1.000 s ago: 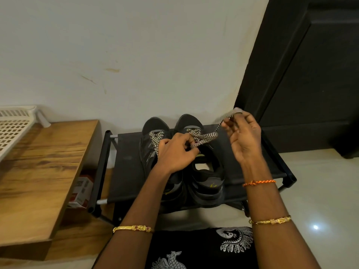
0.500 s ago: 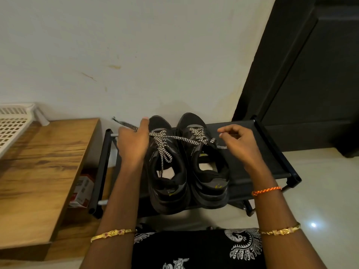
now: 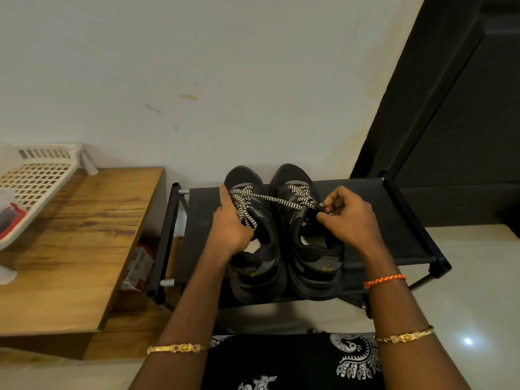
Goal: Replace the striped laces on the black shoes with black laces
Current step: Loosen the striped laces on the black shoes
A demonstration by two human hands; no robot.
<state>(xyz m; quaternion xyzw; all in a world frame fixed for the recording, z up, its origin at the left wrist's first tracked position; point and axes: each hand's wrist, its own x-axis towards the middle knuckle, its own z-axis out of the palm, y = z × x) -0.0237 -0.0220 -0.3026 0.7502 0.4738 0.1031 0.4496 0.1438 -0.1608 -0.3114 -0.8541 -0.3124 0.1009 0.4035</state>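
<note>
Head view, shoes: two black shoes stand side by side on a low black rack (image 3: pixel 399 220), at about 12 o'clock from the person. The left shoe (image 3: pixel 257 263) and the right shoe (image 3: pixel 315 266) touch each other along their inner sides.
Direction of shoes: the toes point to 12 o'clock, toward the white wall (image 3: pixel 225 80); the heels point to 6 o'clock. The long axis of each shoe runs from 6 to 12.
Striped laces: one striped lace (image 3: pixel 278 199) runs from the left shoe across to the right shoe, so its long axis goes from 9 to 3 o'clock. More striped lacing sits on both tongues.
Left hand (image 3: pixel 232 223): it rests on the left shoe, the fingers curled around the bundle of striped lace there.
Right hand (image 3: pixel 349 218): it is over the right shoe at about 1 o'clock, the fingertips pinching the end of the striped lace.
Surroundings: a wooden table (image 3: pixel 70 249) is at 9 o'clock with a white basket (image 3: pixel 39 178) on it. A black door (image 3: pixel 464 122) is at 2 o'clock.
</note>
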